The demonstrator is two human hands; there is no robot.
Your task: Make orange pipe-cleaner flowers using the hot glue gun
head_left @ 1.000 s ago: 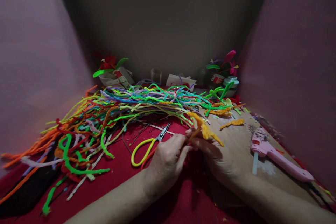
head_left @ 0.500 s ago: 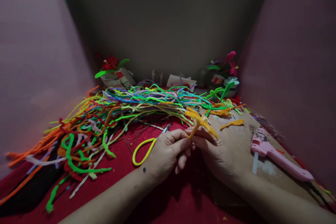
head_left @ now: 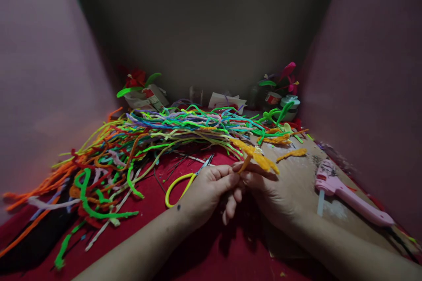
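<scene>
An orange pipe-cleaner flower [head_left: 248,148] with pale yellow stamens is held up in front of me, its petals leaning to the right. My left hand [head_left: 211,193] pinches the lower end of its short orange stem between thumb and fingertips, the other fingers curled loosely below. From the other side, my right hand [head_left: 272,193] closes thumb and fingers on the same stem, just under the petals. The fingertips of both hands meet there and partly hide the stem. Yellow-handled scissors [head_left: 184,177] lie on the red cloth [head_left: 198,246], partly behind my left hand.
Many colored pipe cleaners [head_left: 184,125] are heaped across the back and left. At right, a pink glue gun [head_left: 354,199] rests on a brown board [head_left: 296,184] beside a loose orange petal [head_left: 292,154]. Finished flowers [head_left: 289,78] and jars [head_left: 290,103] stand at the back.
The flower has turned slightly in my fingers, its petals now reaching farther right. The lower fingers of my left hand have shifted down a little. Both hands keep their hold.
</scene>
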